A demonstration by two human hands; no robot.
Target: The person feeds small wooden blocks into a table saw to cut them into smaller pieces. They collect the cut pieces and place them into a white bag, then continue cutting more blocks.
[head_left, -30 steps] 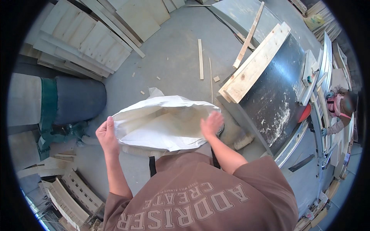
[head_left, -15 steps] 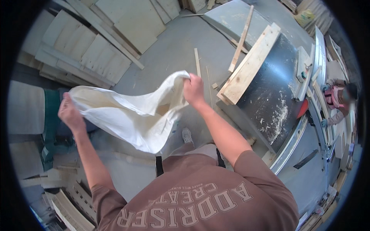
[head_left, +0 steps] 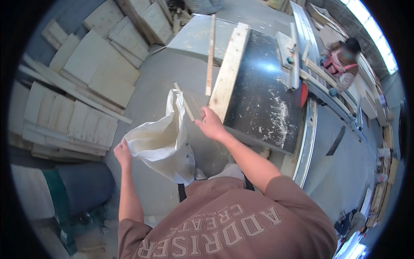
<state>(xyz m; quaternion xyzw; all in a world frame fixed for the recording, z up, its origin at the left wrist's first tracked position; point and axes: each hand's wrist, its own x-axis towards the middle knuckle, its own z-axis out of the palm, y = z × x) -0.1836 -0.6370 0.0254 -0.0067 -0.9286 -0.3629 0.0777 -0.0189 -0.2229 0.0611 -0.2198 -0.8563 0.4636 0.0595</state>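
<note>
One white bag point(head_left: 172, 163), gaping, grasped at its edge by left hand point(head_left: 123, 153), best held taut; right hand point(head_left: 211, 125) apart from it, grip unclear.

The person's bare, ungloved left grip point(head_left: 123, 152) is closed, fingers curled inward and thumb uppermost; the bare left forearm point(head_left: 130, 192) rises almost straight from the lower edge of the view, leaning only slightly leftward, its wrist close to straight; the person's bare, ungloved right grip point(head_left: 212, 125) sits farther forward, well apart from the left, its fingers loosely bent and its thumb standing out toward the left; the bare right forearm point(head_left: 249, 155) slants forward and inward from the right side, wrist nearly in line with it; both arms reach ahead of the torso.
</note>
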